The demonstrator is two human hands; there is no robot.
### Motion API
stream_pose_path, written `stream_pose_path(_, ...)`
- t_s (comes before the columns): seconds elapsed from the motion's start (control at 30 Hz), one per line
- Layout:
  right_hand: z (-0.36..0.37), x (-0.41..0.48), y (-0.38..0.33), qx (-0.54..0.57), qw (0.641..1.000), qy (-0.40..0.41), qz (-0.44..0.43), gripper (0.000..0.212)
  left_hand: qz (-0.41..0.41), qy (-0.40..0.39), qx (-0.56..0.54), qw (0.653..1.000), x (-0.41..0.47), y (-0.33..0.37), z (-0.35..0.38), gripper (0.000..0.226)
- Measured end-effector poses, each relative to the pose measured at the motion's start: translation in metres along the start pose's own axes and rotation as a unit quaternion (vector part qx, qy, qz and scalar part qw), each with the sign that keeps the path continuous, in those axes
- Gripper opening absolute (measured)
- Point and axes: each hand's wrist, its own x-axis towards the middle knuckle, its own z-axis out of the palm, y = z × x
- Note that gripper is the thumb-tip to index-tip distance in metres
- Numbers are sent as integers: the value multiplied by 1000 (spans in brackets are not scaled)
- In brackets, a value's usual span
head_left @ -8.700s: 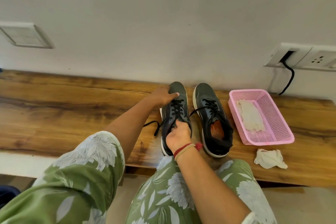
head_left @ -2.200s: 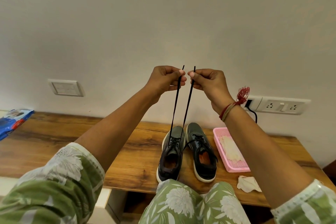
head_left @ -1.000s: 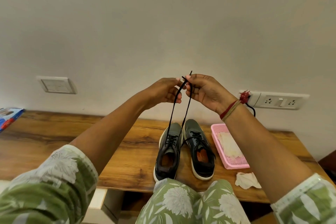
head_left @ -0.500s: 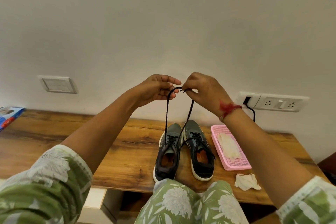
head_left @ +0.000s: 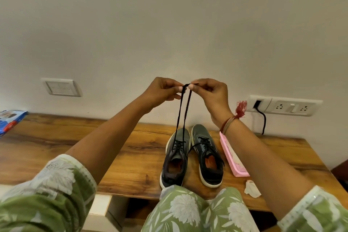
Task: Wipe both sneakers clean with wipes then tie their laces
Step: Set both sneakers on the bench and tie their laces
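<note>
Two dark shoes stand side by side on the wooden bench [head_left: 66, 149], toes to the wall, heels toward us at the near edge.

Left-hand sneaker [head_left: 176, 160]: its black lace [head_left: 183, 111] rises from the eyelets in two taut strands, close together, meeting at the top between our hands.

Right-hand sneaker [head_left: 207, 156]: just beside the first, laces slack, one end trailing toward its neighbour.

Left hand [head_left: 162, 92]: held well above the shoes, in front of the wall, fingers curled, thumb and fingertips pinching the lace at its top.

Right hand [head_left: 211, 94]: level with the left and nearly touching it, thumb and forefinger pinching the same lace where it bends over between the two hands. A red thread band [head_left: 232, 120] sits on this wrist, tassel sticking out.

Pink basket [head_left: 233, 158]: on the bench just right of the right-hand sneaker, mostly hidden behind our right forearm. We cannot make out its contents.

One crumpled wipe [head_left: 252, 189] lies on the bench near the front edge, nearer us than the basket. A blue packet [head_left: 10, 120] rests at the far left end.

On the wall we note a switch plate [head_left: 61, 87] to the left and a socket panel [head_left: 286, 105] to the right, with a black cable [head_left: 262, 118] hanging from it.
</note>
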Motion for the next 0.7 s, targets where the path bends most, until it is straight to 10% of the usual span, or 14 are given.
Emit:
stream_pose_path(0.23,1,-13,28,364,897,66,242,10,-110,117,-109,981,2,-31,-2,12)
stream_pose_path(0.53,5,-9,54,518,790,133,298,20,-161,149,-631,744,11,-54,30,33)
stream_pose_path(0.6,4,-7,53,484,814,120,296,19,-162,145,-611,761,13,-51,35,30)
stream_pose_path(0.7,-5,-6,53,314,913,69,252,15,-142,128,-366,911,16,-53,30,27)
